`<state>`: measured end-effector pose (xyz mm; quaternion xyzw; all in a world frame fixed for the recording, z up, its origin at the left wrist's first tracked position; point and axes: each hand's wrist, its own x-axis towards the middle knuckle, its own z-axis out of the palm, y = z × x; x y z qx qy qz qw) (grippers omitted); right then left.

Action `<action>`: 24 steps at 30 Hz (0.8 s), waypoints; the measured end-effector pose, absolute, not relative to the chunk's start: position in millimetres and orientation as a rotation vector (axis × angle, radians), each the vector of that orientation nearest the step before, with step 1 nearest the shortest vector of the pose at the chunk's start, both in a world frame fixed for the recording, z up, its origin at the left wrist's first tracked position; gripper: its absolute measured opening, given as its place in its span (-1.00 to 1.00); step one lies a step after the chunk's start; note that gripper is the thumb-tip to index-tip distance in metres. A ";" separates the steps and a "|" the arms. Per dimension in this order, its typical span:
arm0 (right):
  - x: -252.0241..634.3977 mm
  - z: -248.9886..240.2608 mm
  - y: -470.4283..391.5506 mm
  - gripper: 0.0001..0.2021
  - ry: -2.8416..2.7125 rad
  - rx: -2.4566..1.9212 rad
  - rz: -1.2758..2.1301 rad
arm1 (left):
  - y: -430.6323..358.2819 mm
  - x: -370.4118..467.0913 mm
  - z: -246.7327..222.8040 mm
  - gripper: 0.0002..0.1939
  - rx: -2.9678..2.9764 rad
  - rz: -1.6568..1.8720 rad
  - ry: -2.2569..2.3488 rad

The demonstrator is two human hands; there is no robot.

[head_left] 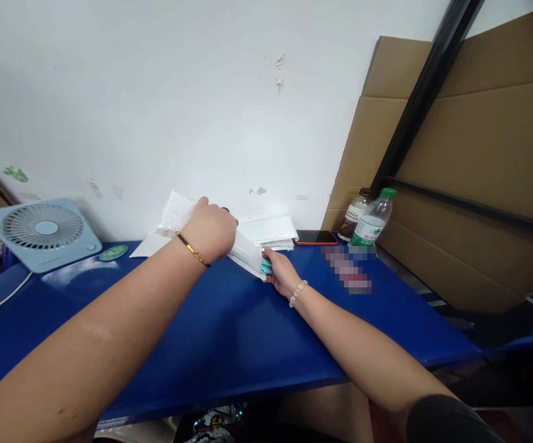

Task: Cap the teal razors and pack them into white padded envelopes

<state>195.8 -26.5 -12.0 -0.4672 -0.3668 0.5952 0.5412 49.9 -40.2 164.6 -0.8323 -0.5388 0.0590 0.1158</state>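
White pouch [248,253] was held slantwise, left of the phone and nearer the person

From where I stood, the person's left hand [211,227] had its fingers folded over the pouch, closed on it, likely to keep the soft packet from sagging. The right hand [284,272], on the near side of the phone [316,237], had its fingers curled nearly closed about a teal item [266,266] at the pouch's lower end; I couldn't tell whether they also pinched the pouch's edge. The slant seemed to bring that end within easy reach.

A stack of white packets [266,229] lay just left of the phone, close at hand. The green-capped bottle [372,224] and the dark-capped bottle [353,215] stood to the phone's right, presumably out of the elbows' way. Well left of the phone, a blue fan [46,228] leaned back on the tabletop [229,344], perhaps to aim its air upward.
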 end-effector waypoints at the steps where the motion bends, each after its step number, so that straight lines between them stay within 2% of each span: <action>1: 194.9 -13.1 -26.4 -0.67 -0.996 -1.181 1.307 | -38.5 45.3 162.7 -0.59 -2.406 0.244 -1.567; 6: 200.3 -15.8 -20.1 -0.54 -1.505 -1.511 0.638 | -31.4 15.0 148.4 -0.44 -2.351 0.497 -1.603; 9: 213.8 -16.1 -13.6 -0.53 -1.644 -1.594 0.418 | -25.0 -7.2 142.3 -0.42 -2.348 0.502 -1.663; 17: 241.5 -13.1 -10.7 -0.57 -1.911 -1.853 0.155 | -21.6 -55.4 149.0 -0.38 -2.208 0.411 -1.762; 24: 225.2 -5.4 -26.7 -0.53 -2.127 -1.893 0.132 | -31.0 -86.1 147.3 -0.32 -2.191 0.334 -1.832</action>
